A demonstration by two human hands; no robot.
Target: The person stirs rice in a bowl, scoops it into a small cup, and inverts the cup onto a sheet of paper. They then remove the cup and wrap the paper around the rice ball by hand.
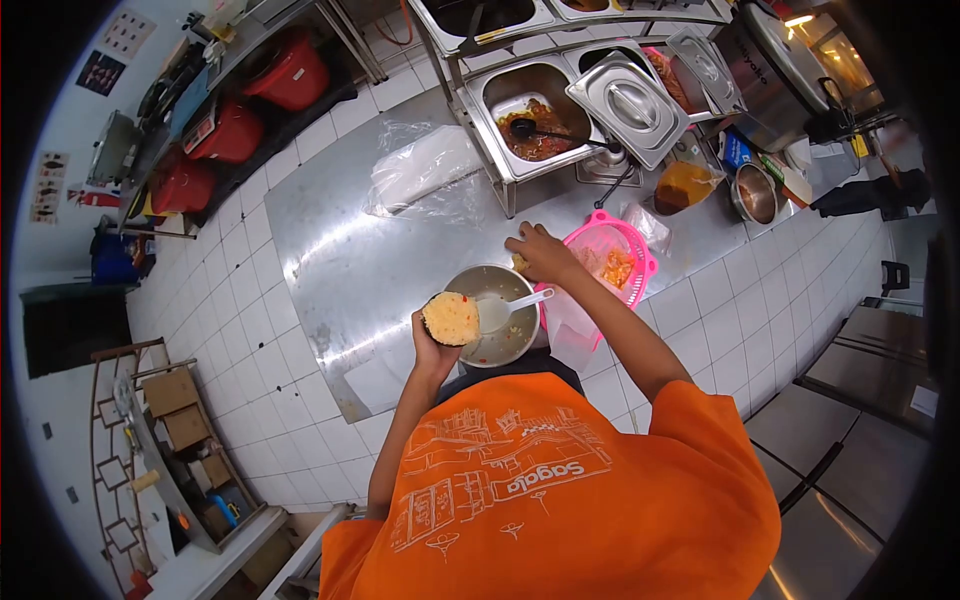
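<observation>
My left hand (432,354) is wrapped round a small dark bowl filled with pale yellow food (451,318) that has red bits in it. The filled bowl is tilted over the left side of a metal mixing bowl (512,349). A white ladle (526,300) leans in the mixing bowl, its handle towards the right. Beyond that bowl's far rim is my right hand (543,254), fingers bent around a small yellowish piece too small to name. Beside my right wrist stands a pink plastic basket (642,262) with plastic bags and orange food inside.
A clear plastic bag with white contents (425,172) lies on the steel table (325,270). Behind, a raised rack holds a steel pan of red sauce (540,140) with a black ladle, and a steel lid (632,108). A container of orange liquid (682,188) and a small metal bowl (755,193) stand right.
</observation>
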